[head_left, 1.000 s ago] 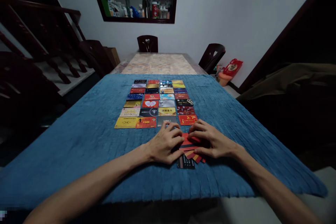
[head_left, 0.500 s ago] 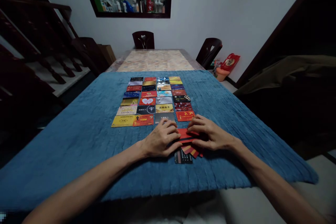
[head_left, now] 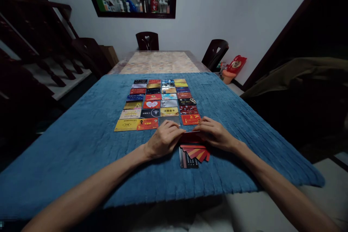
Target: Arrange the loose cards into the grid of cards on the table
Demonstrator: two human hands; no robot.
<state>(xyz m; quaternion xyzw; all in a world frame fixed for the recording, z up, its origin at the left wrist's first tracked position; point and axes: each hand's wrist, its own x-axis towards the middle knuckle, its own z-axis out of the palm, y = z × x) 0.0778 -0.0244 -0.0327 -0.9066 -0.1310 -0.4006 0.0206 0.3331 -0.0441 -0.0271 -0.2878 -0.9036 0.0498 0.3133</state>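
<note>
Between my left hand [head_left: 165, 139] and my right hand [head_left: 216, 134] a red card [head_left: 190, 137] is tipped up on its edge, its ends pinched in the fingers of both. Just in front of it, nearer to me, lies a fan of red and orange cards [head_left: 199, 153], overlapping a black card [head_left: 187, 163] with small white print. Beyond my hands, several rows of colourful plastic cards [head_left: 150, 104] lie flat in four columns. My left fingers partly cover a grey card [head_left: 170, 119] in the nearest row; a red card with gold marks [head_left: 190, 119] sits beyond my right fingers.
A blue ribbed cloth [head_left: 89, 127] covers the near part of the table, with a patterned tabletop [head_left: 163, 61] beyond. Dark wooden chairs [head_left: 147, 40] stand around it. A stair railing [head_left: 35, 36] is at left, and brown fabric [head_left: 304, 76] hangs at right.
The red card has been lifted from lying flat over the fan and tilted up on its edge. The fan beneath is now more exposed, and my fingers have closed at the card's ends.
</note>
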